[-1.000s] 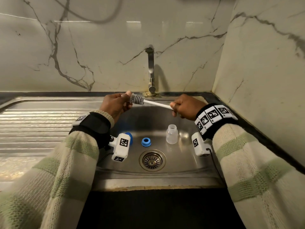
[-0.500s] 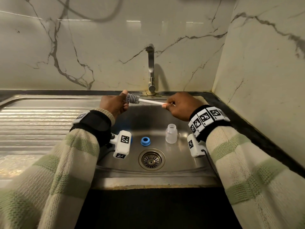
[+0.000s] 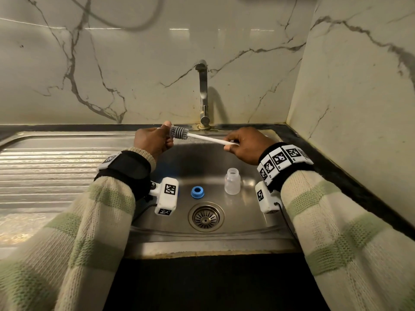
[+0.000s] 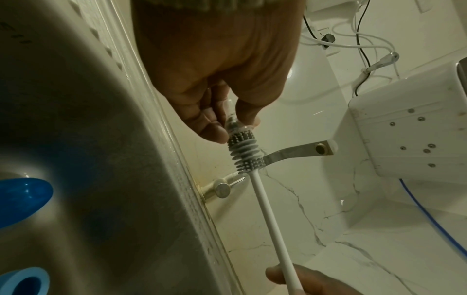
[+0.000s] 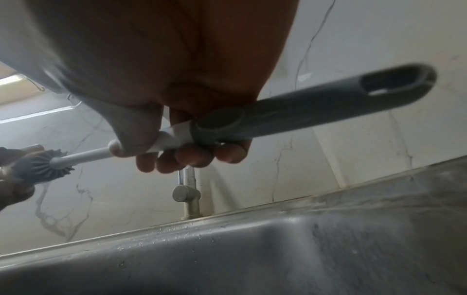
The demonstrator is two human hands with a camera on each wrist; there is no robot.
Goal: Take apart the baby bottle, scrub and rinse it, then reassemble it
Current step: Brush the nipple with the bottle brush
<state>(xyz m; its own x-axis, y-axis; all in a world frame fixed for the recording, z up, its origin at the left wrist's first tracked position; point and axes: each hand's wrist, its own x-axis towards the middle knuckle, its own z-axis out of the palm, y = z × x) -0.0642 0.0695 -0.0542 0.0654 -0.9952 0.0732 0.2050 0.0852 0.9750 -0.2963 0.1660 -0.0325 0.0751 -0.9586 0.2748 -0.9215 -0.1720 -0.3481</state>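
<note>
Both arms reach forward, forearms roughly level, sleeves striped cream and green, each wrist wrapped in a black band with tag blocks. Left hand (image 3: 155, 140) is raised, fingers curled inward, thumb tip up, pinching a small clear piece between thumb and fingertips (image 4: 215, 131). Right hand (image 3: 244, 144) sits across from it at about the same height, knuckles up, all fingers (image 5: 192, 157) curled under a thin handle, thumb pressed on top.

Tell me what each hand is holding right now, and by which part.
Right hand grips the bottle brush by its handle. Left hand pinches the clear teat over the brush's tip; which part of it is hidden.
</note>
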